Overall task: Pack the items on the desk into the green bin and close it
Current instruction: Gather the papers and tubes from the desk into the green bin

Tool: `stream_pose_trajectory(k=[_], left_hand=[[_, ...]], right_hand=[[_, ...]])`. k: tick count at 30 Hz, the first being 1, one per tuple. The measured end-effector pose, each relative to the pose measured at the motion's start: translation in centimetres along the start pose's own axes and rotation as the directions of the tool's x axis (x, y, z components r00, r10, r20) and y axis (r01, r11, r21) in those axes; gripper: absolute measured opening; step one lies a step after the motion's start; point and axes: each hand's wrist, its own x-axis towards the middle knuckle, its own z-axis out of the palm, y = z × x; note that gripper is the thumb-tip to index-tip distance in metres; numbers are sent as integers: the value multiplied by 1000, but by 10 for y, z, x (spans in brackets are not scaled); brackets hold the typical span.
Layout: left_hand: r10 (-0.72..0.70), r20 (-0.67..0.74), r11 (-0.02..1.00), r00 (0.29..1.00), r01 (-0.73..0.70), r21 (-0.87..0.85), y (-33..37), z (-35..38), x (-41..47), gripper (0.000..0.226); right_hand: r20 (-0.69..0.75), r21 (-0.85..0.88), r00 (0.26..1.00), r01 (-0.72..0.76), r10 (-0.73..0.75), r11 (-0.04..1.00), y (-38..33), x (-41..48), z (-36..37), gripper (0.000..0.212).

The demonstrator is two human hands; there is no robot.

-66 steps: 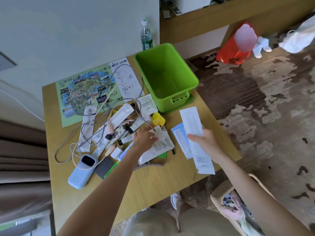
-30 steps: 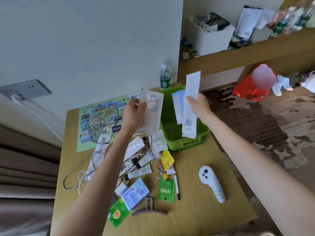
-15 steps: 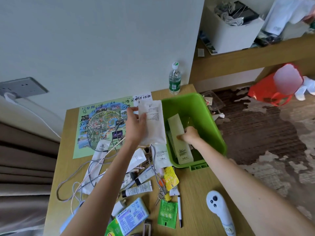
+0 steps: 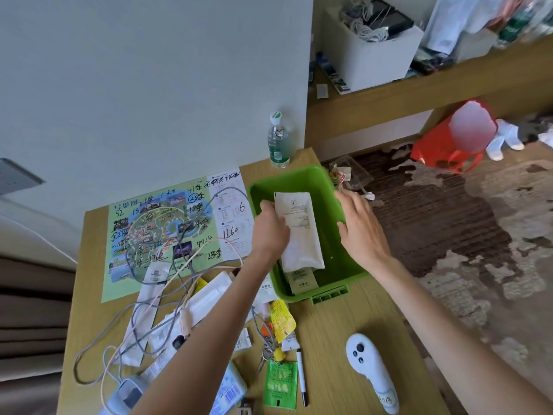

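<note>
Green bin [image 4: 344,266] sitting at far right corner of desk [image 4: 335,327]. You're holding white packet [image 4: 299,232] over its inside. Left hand [image 4: 270,232] pinching packet's left edge, grip closed on it. Right hand [image 4: 360,232] hovering above right wall, fingers spread, carrying nothing. I'm suggesting laying it flat on packets [image 4: 300,281] beneath, saving room. Cables [image 4: 179,274] and pen [image 4: 301,375] waiting on desk.

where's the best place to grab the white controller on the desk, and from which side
The white controller lies flat on the desk with bare wood along both long sides, so likely grip across its mid body, just below the buttons, from above, thumb and fingers closing on its width. The right hand is free; the left hand holds the white packet.
</note>
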Motion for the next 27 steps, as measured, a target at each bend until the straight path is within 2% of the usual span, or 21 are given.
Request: stream_pose_trajectory(k=[3, 6, 10, 13, 14, 16, 17, 19, 22, 24, 27], left_hand=[[-29, 31, 991, 999, 24, 134, 4, 26, 1, 30], [-88, 64, 944, 994, 62, 324, 1, 49, 5, 60], [-72, 139, 737, 988, -41, 675, -16, 71, 7, 93], [-15, 137, 609, 991, -99, 787, -22, 74, 9, 104], [17, 190, 562, 982, -166, 811, -24, 75, 10, 102], [34, 394, 465, 919, -363, 807, -28, 78, 10, 89], [23, 485, 455, 874, -441, 774, -30, 80, 10, 82], [-23, 586, 493, 810, -501, 712, -35, 82, 9, 77], [-66, 621, 543, 781, -495, 679, -42, 83, 10, 79], [-54, 624, 522, 780, -510, 683, -39, 79, 11, 75], [64, 578, 479, 814, -533, 697, -28, 64, 10, 60]], right_hand=[[87, 105, 996, -11, 2, 994, 9, -7, 7, 72], [95, 149, 995, -29, 15, 988, 17, -7, 14, 76], [99, 147, 995, -37, 22, 988, 20, -5, 15, 77], [116, 141, 993, -53, 36, 989, 21, -4, 16, 77], [123, 137, 991, -61, 44, 989, 20, -4, 16, 78], [132, 129, 990, -72, 55, 989, 19, -5, 16, 79], [136, 123, 989, -75, 58, 990, 18, -5, 16, 79], [144, 106, 988, -75, 60, 992, 16, -7, 15, 78], [149, 88, 987, -80, 66, 993, 15, -7, 14, 77], [147, 76, 987, -81, 69, 994, 15, -7, 13, 76], [126, 65, 990, -69, 60, 996, 14, -6, 12, 73]])
